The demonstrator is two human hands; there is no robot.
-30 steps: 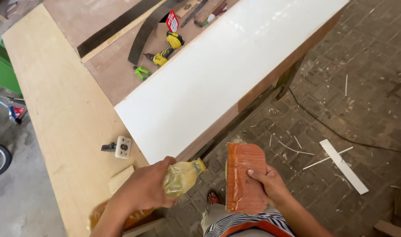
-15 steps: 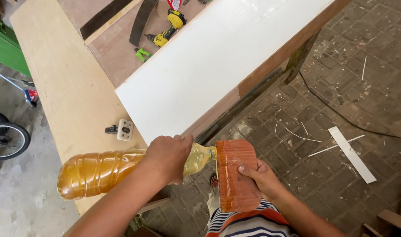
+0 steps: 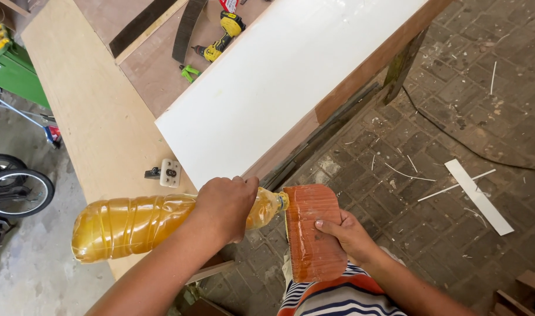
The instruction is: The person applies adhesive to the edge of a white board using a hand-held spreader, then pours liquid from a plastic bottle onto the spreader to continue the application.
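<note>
My left hand [image 3: 223, 206] grips a clear plastic bottle [image 3: 130, 225] of amber liquid near its neck, lying almost level with its mouth against the toothed edge of a reddish-brown notched spreader [image 3: 311, 225]. My right hand [image 3: 349, 234] holds that spreader from below, fingers on its face, in front of my striped shirt [image 3: 338, 295]. Both are just off the near corner of a long white board [image 3: 279, 82].
The white board lies on a brown bench beside a wide plywood sheet [image 3: 89, 111]. A white socket block [image 3: 170, 172], a yellow drill [image 3: 220, 36] and a dark strap [image 3: 187, 26] lie on the bench. Bicycle wheel [image 3: 16, 190] at left; white strip [image 3: 478, 196] on the brick floor.
My left hand lifted the bottle from low beside the plywood, tipped it level and brought its mouth to the spreader's edge. The spreader stayed in my right hand.
</note>
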